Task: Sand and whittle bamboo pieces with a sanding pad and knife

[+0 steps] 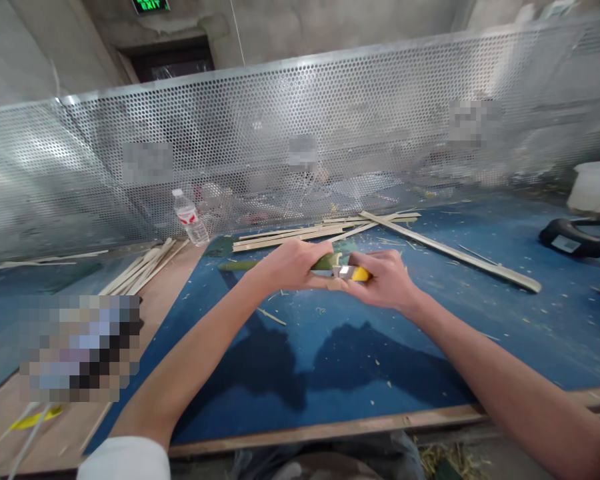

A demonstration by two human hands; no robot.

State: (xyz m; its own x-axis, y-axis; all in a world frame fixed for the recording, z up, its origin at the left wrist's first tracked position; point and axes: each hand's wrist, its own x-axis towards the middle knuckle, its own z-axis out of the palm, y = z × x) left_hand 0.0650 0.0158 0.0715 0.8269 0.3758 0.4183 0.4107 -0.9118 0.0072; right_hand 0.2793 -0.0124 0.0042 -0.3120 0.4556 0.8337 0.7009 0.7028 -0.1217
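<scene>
My left hand (296, 265) is closed around a green bamboo strip (240, 265), which sticks out to the left of the fist and a little to the right. In my right hand (386, 279) is a utility knife with a yellow body (361, 274). Its metal front end (344, 272) meets the right end of the bamboo, where pale inner wood shows. Both hands are close together above the blue mat, their thumbs near each other under the blade. The fingertips of my left hand are partly hidden.
Pale bamboo strips (290, 237) lie behind my hands, and a long one (455, 252) slants to the right. More strips (143, 267) lie left. A water bottle (191, 219) stands by the perforated metal screen (260, 133). A black tool (575, 238) and white bucket (597, 188) are at right.
</scene>
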